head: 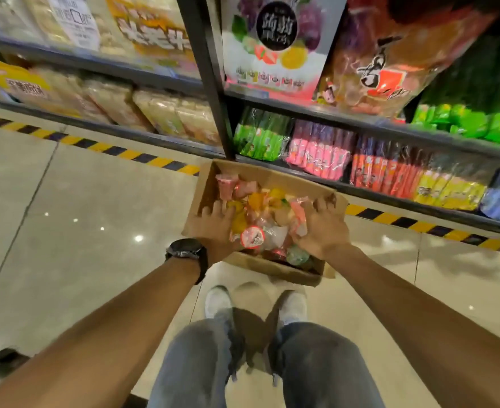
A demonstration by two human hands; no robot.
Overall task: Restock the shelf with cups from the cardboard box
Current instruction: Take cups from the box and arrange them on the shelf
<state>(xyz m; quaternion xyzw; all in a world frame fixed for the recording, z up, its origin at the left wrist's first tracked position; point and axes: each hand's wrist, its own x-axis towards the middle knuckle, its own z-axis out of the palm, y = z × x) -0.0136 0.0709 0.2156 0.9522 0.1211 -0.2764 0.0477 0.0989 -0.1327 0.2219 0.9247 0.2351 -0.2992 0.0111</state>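
Cups (253, 235): I see them heaped in the cardboard box (272, 173) on the floor (81, 201), at the shelf's (209, 69) foot.
Left grip (216, 228): wide, spread on the heap.
Right grip (322, 231): wide, on the heap.

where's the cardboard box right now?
Head view, centre: the cardboard box sits on the floor between the shoes and the bottom shelf, left hand and right hand in among its cups.
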